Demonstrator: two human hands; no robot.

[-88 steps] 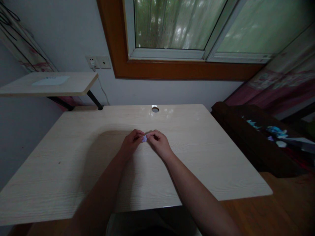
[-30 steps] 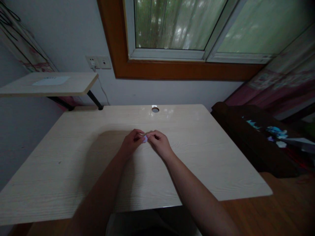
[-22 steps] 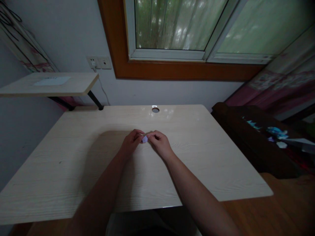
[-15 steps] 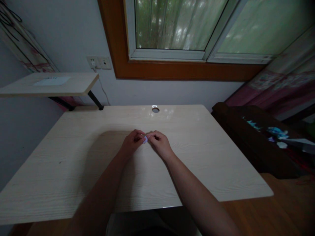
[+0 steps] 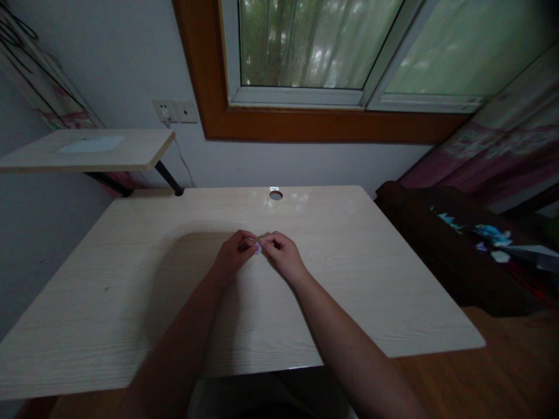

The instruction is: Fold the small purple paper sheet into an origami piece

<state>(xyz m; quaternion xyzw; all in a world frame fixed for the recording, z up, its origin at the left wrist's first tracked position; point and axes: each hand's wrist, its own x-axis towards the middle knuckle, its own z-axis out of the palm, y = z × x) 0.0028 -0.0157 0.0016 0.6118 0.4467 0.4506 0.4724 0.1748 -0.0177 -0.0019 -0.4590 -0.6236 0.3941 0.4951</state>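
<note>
Lilac piece (image 5: pixel 258 249): small, sat between my two sets of fingertips above the middle of the desk; fingers covered most of it, so I couldn't make out its full shape.
Left hand (image 5: pixel 229 251): thumb and fingers pinched the piece from its left side.
Right hand (image 5: pixel 285 252): thumb and forefinger pinched its upper right edge, other fingers curled in.
Gap: fingertips of both hands very near each other; couldn't tell if they touched.
Forearms: bare, came in over the near edge of the desk.
Desk (image 5: pixel 349 273): pale wood-grain top, lay under both hands; soft shadow fell left of them.
Round hole (image 5: pixel 276 196): cut near the far edge, beyond my hands.
Shelf (image 5: pixel 146 145): pale board on black legs, stood at the desk's far left corner; white sheet (image 5: pixel 92 144) lay flat on it.
Wall socket (image 5: pixel 174 111): white plug and cable in its left half.
Window (image 5: pixel 305 46): brown wooden frame (image 5: pixel 314 125), behind the desk.
Dark furniture (image 5: pixel 419 227): right of the desk, blue items (image 5: pixel 492 234) on top.
</note>
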